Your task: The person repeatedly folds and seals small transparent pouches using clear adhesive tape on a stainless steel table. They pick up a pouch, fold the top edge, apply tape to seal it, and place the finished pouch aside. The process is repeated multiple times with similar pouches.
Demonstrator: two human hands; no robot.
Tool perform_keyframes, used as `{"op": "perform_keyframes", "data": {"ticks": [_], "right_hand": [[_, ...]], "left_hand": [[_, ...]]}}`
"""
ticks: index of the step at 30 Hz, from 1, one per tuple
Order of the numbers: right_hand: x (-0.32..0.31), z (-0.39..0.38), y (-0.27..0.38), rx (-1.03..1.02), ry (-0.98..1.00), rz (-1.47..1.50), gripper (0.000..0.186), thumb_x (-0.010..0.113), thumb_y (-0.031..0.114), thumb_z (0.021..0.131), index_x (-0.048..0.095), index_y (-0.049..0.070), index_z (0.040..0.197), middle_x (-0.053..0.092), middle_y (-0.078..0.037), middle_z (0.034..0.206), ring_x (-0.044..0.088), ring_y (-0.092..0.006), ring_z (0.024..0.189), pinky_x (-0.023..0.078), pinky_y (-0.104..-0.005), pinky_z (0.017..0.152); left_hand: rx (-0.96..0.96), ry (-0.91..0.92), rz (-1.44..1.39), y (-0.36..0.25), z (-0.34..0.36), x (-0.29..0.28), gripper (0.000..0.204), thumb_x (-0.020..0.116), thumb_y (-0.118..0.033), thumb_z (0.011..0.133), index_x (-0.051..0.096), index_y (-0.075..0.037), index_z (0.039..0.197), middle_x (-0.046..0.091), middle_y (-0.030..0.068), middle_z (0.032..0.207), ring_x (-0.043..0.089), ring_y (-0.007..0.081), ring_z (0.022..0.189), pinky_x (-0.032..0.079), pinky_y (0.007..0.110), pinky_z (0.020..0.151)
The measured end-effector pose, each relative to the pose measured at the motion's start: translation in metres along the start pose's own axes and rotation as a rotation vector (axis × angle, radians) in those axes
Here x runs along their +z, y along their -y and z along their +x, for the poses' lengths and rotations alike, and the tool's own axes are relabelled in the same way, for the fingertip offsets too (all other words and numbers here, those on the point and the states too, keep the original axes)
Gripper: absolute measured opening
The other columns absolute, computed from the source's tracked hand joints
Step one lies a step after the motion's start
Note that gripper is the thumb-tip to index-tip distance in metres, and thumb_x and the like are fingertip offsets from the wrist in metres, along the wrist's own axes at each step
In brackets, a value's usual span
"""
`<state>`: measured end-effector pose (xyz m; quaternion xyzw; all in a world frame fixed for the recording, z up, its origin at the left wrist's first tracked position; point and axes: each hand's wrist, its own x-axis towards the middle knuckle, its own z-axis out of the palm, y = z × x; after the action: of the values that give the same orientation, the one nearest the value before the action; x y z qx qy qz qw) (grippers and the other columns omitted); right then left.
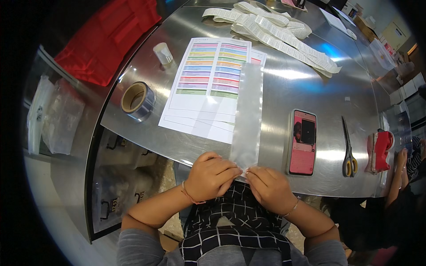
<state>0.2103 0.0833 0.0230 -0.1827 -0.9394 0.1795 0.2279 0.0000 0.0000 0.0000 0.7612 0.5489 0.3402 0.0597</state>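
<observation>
A long, narrow clear plastic sleeve (247,119) lies lengthwise on the steel table, its far end overlapping the printed sheets. At its near end, by the table's front edge, my left hand (212,175) and my right hand (268,188) pinch the plastic with fingertips close together. The thin edge between the fingers is mostly hidden. To the left, a stack of white sheets with coloured table rows (199,108) lies fanned out. A phone (302,144) with a lit pink screen rests right of the sleeve. Beyond it are scissors (349,155) with black and yellow handles, blades pointing away.
A roll of shiny film (138,102) and a small clear tape roll (163,53) stand on the left. Long label strips (275,31) pile at the back. A red tape dispenser (380,150) sits near another person's hand (401,159). A red crate (106,40) is far left.
</observation>
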Motion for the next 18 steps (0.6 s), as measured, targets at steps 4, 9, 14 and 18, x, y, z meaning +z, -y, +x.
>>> {"op": "perform_keyframes", "data": {"ticks": [4, 9, 14, 18], "right_hand": [[0.001, 0.014, 0.006, 0.104, -0.019, 0.12, 0.016, 0.073, 0.003, 0.08, 0.068, 0.004, 0.095, 0.067, -0.01, 0.1, 0.065, -0.0305, 0.09, 0.054, -0.0383, 0.077], [-0.003, 0.026, 0.007, 0.172, 0.01, 0.21, 0.013, 0.071, 0.002, 0.081, 0.067, 0.003, 0.093, 0.066, -0.011, 0.095, 0.062, -0.0324, 0.085, 0.051, -0.0406, 0.073], [-0.008, 0.029, 0.003, 0.23, 0.081, 0.268, 0.012, 0.07, 0.002, 0.082, 0.066, 0.003, 0.093, 0.065, -0.011, 0.094, 0.061, -0.0334, 0.085, 0.05, -0.0416, 0.074], [-0.008, 0.028, 0.002, 0.194, 0.096, 0.237, 0.011, 0.067, 0.003, 0.085, 0.065, 0.002, 0.096, 0.062, -0.012, 0.094, 0.06, -0.0332, 0.087, 0.051, -0.0425, 0.075]], "left_hand": [[-0.116, 0.011, -0.002, -0.009, 0.002, -0.009, 0.019, 0.071, -0.01, 0.079, 0.073, -0.016, 0.097, 0.07, -0.002, 0.096, 0.067, 0.0152, 0.086, 0.041, 0.04, 0.096], [-0.191, -0.009, 0.006, -0.018, 0.003, -0.011, 0.012, 0.072, -0.013, 0.083, 0.072, -0.015, 0.095, 0.068, -0.003, 0.095, 0.065, 0.0156, 0.085, 0.039, 0.039, 0.095], [-0.191, -0.062, -0.017, -0.016, 0.003, -0.004, 0.01, 0.074, -0.017, 0.085, 0.072, -0.015, 0.095, 0.067, -0.003, 0.094, 0.064, 0.0159, 0.086, 0.038, 0.039, 0.094], [-0.193, -0.056, -0.002, -0.016, 0.001, 0.0, 0.011, 0.074, -0.016, 0.085, 0.071, -0.014, 0.095, 0.067, -0.0023, 0.095, 0.063, 0.0167, 0.086, 0.038, 0.039, 0.094]]}}
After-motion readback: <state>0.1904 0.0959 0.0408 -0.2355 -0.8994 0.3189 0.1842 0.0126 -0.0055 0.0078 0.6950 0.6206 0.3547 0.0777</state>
